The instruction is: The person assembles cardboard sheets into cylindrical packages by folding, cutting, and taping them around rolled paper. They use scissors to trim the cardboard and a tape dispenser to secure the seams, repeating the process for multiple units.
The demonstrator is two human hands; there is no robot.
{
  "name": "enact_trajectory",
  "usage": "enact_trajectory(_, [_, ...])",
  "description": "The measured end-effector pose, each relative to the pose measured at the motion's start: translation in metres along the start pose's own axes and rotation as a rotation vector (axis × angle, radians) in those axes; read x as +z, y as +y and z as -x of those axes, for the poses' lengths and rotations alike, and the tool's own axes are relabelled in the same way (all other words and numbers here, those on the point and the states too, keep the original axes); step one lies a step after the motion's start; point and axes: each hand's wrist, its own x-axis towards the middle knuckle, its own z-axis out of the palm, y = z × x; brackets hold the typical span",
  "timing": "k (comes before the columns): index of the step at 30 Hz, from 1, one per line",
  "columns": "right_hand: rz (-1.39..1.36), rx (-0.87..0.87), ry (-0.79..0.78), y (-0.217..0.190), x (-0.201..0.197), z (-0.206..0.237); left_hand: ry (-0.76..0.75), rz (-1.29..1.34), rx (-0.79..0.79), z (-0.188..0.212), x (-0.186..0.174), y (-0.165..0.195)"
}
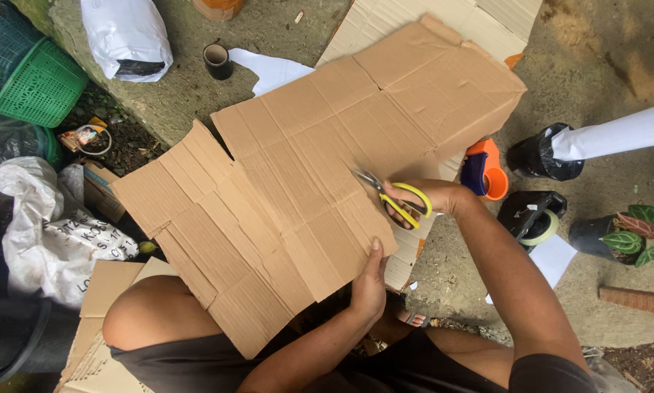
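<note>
A large flattened brown cardboard box [305, 167] lies tilted across my lap and the concrete ground. My left hand [371, 284] grips its near edge, thumb on top. My right hand [421, 200] holds yellow-handled scissors [392, 195], fingers through the loops. The blades point up-left into the cardboard's right edge, partway into a cut. My knee [152, 316] shows under the cardboard's lower left corner.
Black tape roll [217, 60] and white paper [272, 69] lie beyond the cardboard. Green baskets [32, 73] and white sacks [43, 233] sit left. Right side holds an orange-blue tool [483, 169], black bags [534, 156], a tape ring [541, 231], a potted plant [625, 236].
</note>
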Motion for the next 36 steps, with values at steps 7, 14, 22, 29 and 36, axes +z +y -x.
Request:
enact_trajectory(7, [0.022,0.071,0.042,-0.03,0.007,0.001,0.032,-0.107,0.025,0.0,0.002,-0.009])
enact_trajectory(14, [-0.023,0.07,0.175,-0.066,0.029,-0.004,0.071,-0.232,0.039,0.0,-0.005,-0.005])
enact_trajectory(22, [0.115,0.101,0.322,-0.082,0.037,0.003,0.09,-0.218,0.0,0.0,-0.002,-0.019])
enact_trajectory(29, [0.059,0.073,0.448,-0.062,0.04,-0.014,0.088,-0.357,0.003,-0.006,-0.012,-0.027])
enact_trajectory(36, [-0.042,-0.205,0.448,-0.031,0.043,-0.014,0.12,-0.381,0.003,0.007,-0.004,-0.024])
